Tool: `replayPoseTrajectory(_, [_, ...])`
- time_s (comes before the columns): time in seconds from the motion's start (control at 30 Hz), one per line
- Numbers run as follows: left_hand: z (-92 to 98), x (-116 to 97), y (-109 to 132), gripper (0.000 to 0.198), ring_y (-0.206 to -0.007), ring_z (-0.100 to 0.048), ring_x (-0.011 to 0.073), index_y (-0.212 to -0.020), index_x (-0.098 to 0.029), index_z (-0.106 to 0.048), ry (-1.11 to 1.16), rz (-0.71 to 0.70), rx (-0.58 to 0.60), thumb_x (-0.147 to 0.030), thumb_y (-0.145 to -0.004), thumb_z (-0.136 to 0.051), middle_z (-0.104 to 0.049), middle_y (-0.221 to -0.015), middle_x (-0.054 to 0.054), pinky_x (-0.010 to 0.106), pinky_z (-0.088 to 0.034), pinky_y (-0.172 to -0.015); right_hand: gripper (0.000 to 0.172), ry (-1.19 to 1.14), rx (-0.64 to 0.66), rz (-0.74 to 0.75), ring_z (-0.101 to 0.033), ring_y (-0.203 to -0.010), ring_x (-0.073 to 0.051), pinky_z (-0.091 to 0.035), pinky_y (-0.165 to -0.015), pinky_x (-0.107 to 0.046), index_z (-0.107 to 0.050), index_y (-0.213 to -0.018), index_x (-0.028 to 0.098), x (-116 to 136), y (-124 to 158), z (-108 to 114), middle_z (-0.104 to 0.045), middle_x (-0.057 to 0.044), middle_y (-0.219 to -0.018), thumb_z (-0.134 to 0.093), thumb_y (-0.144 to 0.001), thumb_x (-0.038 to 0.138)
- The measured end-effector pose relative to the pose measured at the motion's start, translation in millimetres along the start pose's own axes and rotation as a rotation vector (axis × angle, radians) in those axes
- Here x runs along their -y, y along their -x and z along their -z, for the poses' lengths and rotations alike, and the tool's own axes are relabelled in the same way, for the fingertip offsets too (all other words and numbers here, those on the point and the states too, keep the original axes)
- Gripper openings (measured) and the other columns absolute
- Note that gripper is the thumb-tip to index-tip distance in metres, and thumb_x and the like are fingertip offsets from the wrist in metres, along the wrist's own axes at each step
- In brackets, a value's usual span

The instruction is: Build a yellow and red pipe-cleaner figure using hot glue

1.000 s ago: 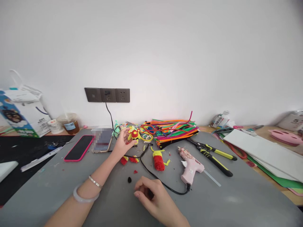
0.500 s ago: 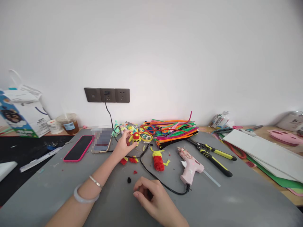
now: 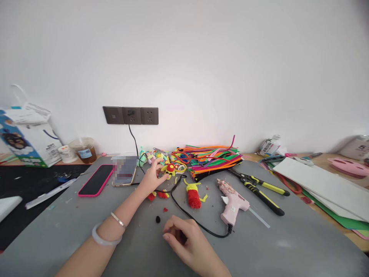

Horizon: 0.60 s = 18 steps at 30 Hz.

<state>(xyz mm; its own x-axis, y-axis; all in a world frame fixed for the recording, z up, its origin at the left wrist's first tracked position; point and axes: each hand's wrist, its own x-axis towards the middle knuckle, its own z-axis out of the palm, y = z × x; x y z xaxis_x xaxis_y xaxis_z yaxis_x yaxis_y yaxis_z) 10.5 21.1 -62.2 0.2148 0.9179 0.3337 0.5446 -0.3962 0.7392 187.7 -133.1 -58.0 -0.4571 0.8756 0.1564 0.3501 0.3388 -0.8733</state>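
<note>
At the back of the grey mat, my left hand (image 3: 152,177) is open, thumb and fingers apart, beside a small red and yellow pipe-cleaner figure (image 3: 170,168). The thumb tip is at the figure's lower left edge; I cannot tell whether it touches. My right hand (image 3: 191,240) rests at the front, fingers curled, its inside dark and hidden. Beyond it lies a red and yellow wound pipe-cleaner body (image 3: 194,197) with a loose yellow end. A black oval piece (image 3: 158,219) sits left of the right hand. Small red and yellow pieces (image 3: 163,194) lie below my left wrist.
A pink glue gun (image 3: 234,206) lies at right, its black cord (image 3: 198,223) looping across the mat. Further right are yellow-black pliers (image 3: 262,192). Behind lies a pipe-cleaner bundle (image 3: 215,163). Two phones (image 3: 96,180) are at left; a drink cup (image 3: 85,151) stands behind.
The pipe-cleaner figure has shifted slightly right and now sits beyond my left fingertips, which have spread. My right hand has stayed put.
</note>
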Motion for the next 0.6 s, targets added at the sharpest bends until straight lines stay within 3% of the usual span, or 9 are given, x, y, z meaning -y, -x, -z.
replayPoseTrajectory(0.17, [-1.8,0,0,0.049,-0.102,-0.069,0.0283,-0.126,-0.023,-0.052,-0.038,-0.005,-0.008,-0.034,-0.081,-0.067,-0.073,-0.112,0.012,0.042,-0.050,-0.091,0.006,0.025,-0.016,0.024,-0.049,-0.056,-0.011,-0.040,-0.058,-0.020,-0.061,-0.086,0.022,0,0,-1,-0.054,0.006,-0.061,-0.058,-0.090,0.019])
replayPoseTrajectory(0.27, [-1.9,2,-1,0.044,-0.108,-0.069,0.0286,-0.123,-0.023,-0.054,-0.040,-0.008,-0.017,-0.038,-0.084,-0.066,-0.072,-0.112,0.011,0.042,-0.050,-0.095,0.008,0.050,-0.060,0.090,-0.050,-0.055,-0.011,-0.041,-0.056,-0.020,-0.062,-0.086,0.023,-4,3,-4,-0.054,0.006,-0.060,-0.057,-0.092,0.019])
replayPoseTrajectory(0.33, [-2.2,4,-1,0.044,-0.108,-0.069,0.0285,-0.121,-0.023,-0.055,-0.037,-0.009,-0.018,-0.040,-0.083,-0.067,-0.072,-0.111,0.011,0.042,-0.051,-0.095,0.009,0.072,-0.201,0.188,-0.052,-0.053,-0.011,-0.042,-0.055,-0.020,-0.062,-0.094,0.023,-8,4,-5,-0.055,0.006,-0.061,-0.054,-0.094,0.019])
replayPoseTrajectory(0.43, [-3.1,7,-3,0.049,-0.108,-0.069,0.0292,-0.120,-0.023,-0.056,-0.032,-0.005,-0.022,-0.043,-0.078,-0.073,-0.070,-0.113,0.011,0.042,-0.051,-0.093,0.014,0.185,-0.615,0.285,-0.053,-0.057,-0.013,-0.044,-0.057,-0.022,-0.058,-0.105,0.023,-14,-2,2,-0.058,0.004,-0.069,-0.050,-0.096,0.017])
replayPoseTrajectory(0.5, [-3.6,8,-3,0.052,-0.106,-0.068,0.0302,-0.118,-0.022,-0.058,-0.026,0.004,-0.028,-0.044,-0.075,-0.076,-0.071,-0.109,0.011,0.042,-0.051,-0.093,0.014,0.301,-0.826,0.228,-0.054,-0.065,-0.016,-0.045,-0.063,-0.026,-0.056,-0.106,0.023,-18,-9,12,-0.056,0.001,-0.076,-0.050,-0.096,0.017])
replayPoseTrajectory(0.6, [-3.3,7,-4,0.054,-0.101,-0.068,0.0311,-0.116,-0.022,-0.059,0.002,0.020,-0.039,-0.044,-0.071,-0.079,-0.072,-0.092,0.006,0.044,-0.050,-0.092,0.020,0.428,-0.922,0.072,-0.055,-0.078,-0.022,-0.047,-0.072,-0.035,-0.053,-0.113,0.022,-28,-20,30,-0.055,-0.004,-0.087,-0.054,-0.094,0.027])
